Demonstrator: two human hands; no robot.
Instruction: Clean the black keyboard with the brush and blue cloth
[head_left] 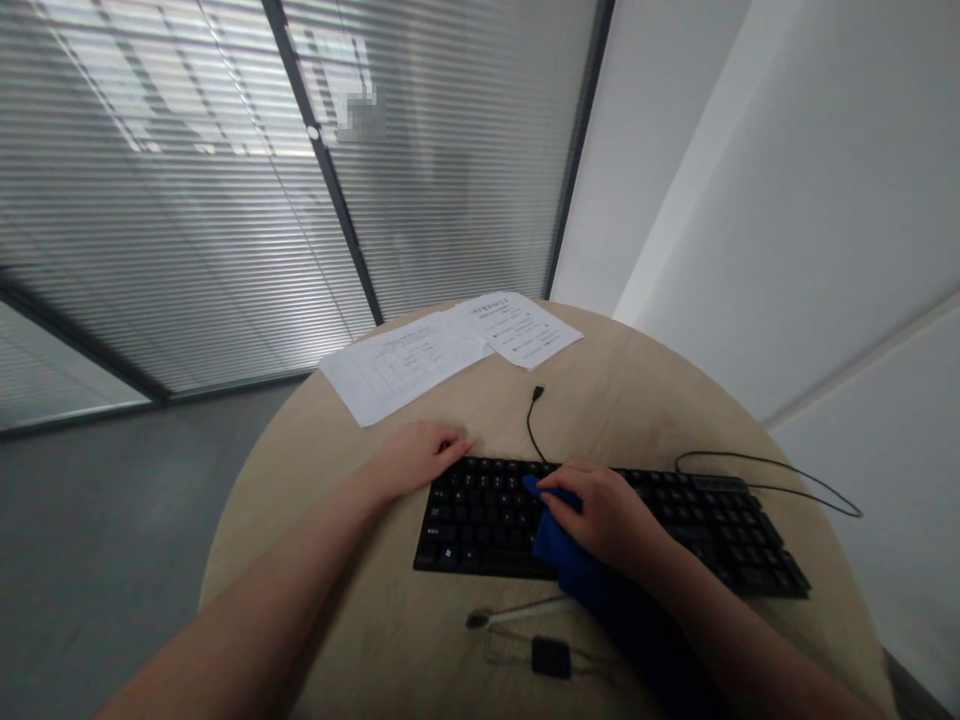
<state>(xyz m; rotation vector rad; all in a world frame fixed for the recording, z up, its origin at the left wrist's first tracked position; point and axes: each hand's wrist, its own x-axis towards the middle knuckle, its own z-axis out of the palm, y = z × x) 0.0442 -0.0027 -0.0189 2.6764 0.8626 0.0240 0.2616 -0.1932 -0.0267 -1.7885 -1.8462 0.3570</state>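
Observation:
A black keyboard (pixel 480 505) lies flat on the round wooden table in front of me. My left hand (pixel 424 458) is closed at its upper left corner, with the thumb along the back edge; the other fingertips are partly hidden. In my right hand (pixel 604 505), a blue cloth (pixel 559 550) is pinched between thumb and fingers. Part of the cloth touches the keys near the keyboard's middle, and the rest hangs down under my right forearm. The hand and forearm cover some keys right of the middle.
Printed paper sheets (pixel 409 362) lie at the table's far side. A black cable (pixel 795 463) loops off the right edge, and its plug end (pixel 538 393) rests behind the keyboard. Nearer me are thin cords with a small dark square piece (pixel 551 657). Blinds (pixel 465 200) and a white wall (pixel 825 200) stand beyond.

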